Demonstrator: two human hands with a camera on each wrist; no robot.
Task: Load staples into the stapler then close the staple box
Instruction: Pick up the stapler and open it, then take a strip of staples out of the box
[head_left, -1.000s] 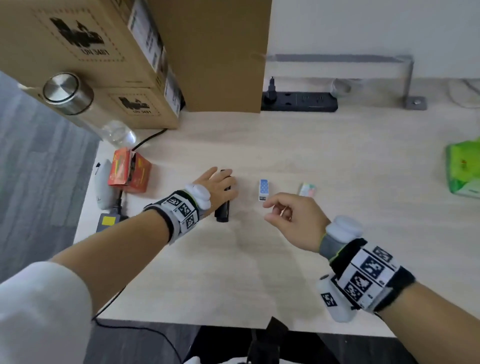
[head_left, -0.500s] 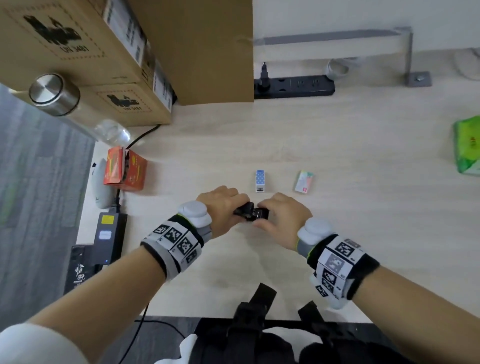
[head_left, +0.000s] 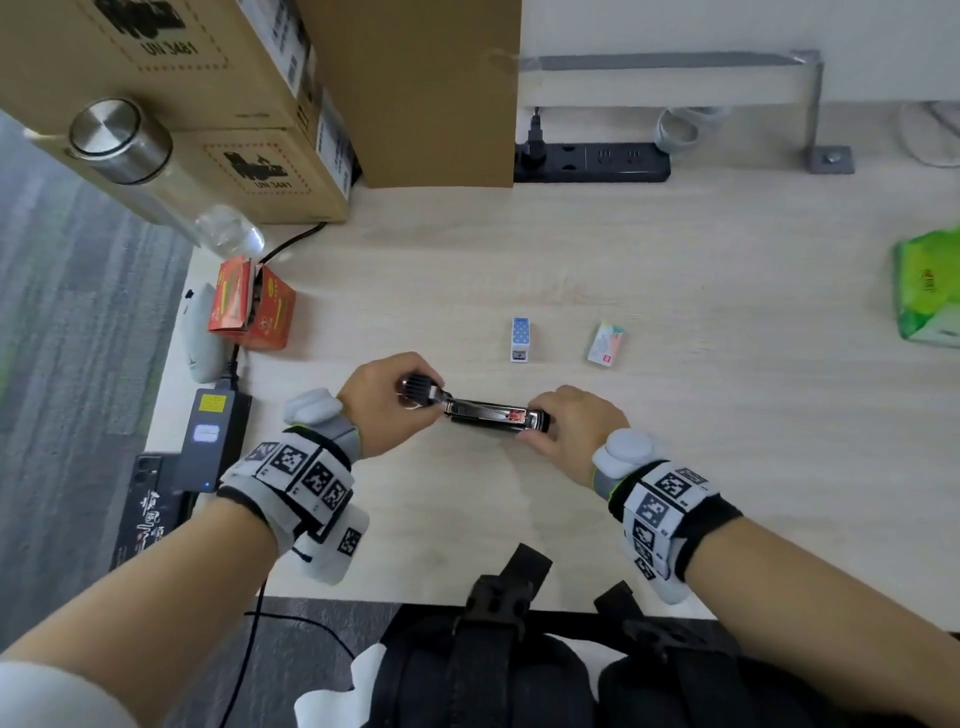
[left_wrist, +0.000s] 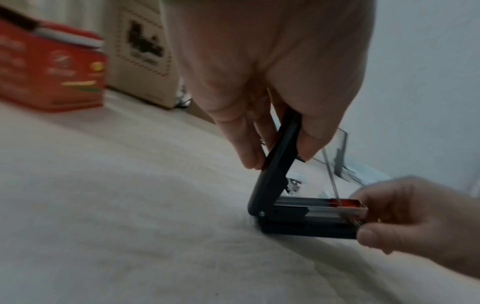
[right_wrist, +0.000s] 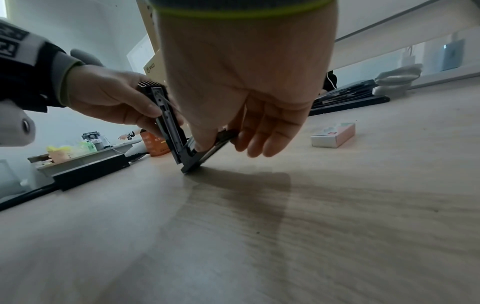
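Left wrist view blurred, stapler (left_wrist: 293, 214) front hidden by right hand (left_wrist: 405, 218)

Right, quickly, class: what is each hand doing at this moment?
Left hand: pinches the stapler by its raised top arm.
Right hand: grips the stapler's front end.

The setting is an office workstation. A light wood-grain desk (head_left: 623, 249) serves as the landmark. At its far edge against the white wall lies a black power strip (head_left: 592, 163), beside a grey metal partition bracket (head_left: 818, 104). Stacked cardboard shipping cartons (head_left: 208, 104) occupy the desk's far left corner. A power adapter (head_left: 210, 441) and a white computer mouse (head_left: 200, 338) sit along the desk's left edge. Grey carpet (head_left: 62, 312) lies left of the desk.
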